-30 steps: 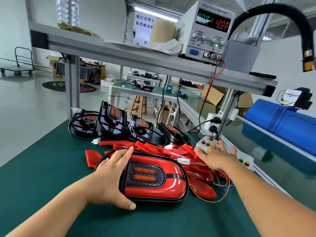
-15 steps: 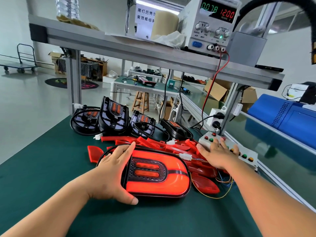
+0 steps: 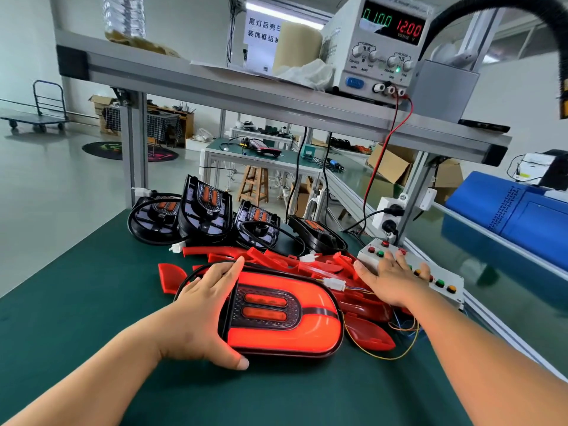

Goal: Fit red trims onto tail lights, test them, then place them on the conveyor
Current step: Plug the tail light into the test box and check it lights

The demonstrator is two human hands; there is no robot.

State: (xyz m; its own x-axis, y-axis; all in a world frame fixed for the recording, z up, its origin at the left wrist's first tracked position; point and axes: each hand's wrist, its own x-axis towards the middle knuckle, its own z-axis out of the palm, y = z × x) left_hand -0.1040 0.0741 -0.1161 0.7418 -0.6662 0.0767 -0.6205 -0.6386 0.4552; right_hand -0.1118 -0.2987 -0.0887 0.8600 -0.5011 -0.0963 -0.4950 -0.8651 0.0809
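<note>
The tail light (image 3: 285, 332) now glows red. Left hand (image 3: 199, 312) holds its end; right hand (image 3: 393, 281) lies flat on the button box (image 3: 447, 279).

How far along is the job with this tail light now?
Done: the red trim sits on the tail light. In hand: the test; it glows while the left hand holds it and the right hand rests on the button box. Left: moving it to the conveyor.

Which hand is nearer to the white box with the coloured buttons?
Right. The right hand lies on the button box; the left hand holds the lit tail light, apart from it.
</note>
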